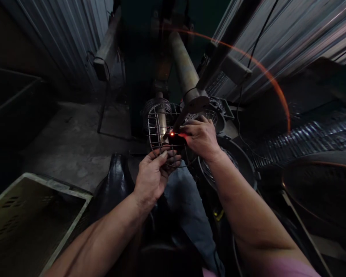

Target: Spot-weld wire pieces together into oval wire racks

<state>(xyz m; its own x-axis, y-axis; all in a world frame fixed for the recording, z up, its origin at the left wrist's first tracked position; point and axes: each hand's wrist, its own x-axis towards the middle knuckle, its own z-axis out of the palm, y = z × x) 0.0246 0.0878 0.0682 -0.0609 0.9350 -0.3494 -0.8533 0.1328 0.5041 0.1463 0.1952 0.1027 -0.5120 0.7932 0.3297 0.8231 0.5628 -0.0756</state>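
A round wire cage [153,132] of thin metal bars is held up in front of a machine. My left hand [154,171] grips its near lower edge, thumb on top and fingers curled under the wires. My right hand [202,136] is closed at the cage's right side, fingers pinched near a wire. Right by its fingertips, a small spot [172,134] glows orange where the machine's electrodes meet the wire. A pale metal rod [162,121] reaches into the cage from behind. What the right fingertips hold is partly hidden.
A thick metal cylinder [186,63] slopes down above the cage. Round bins [248,169] with wire pieces stand at the right. A yellowish plastic crate [25,179] sits at lower left. An orange spark streak [265,71] arcs over the right side.
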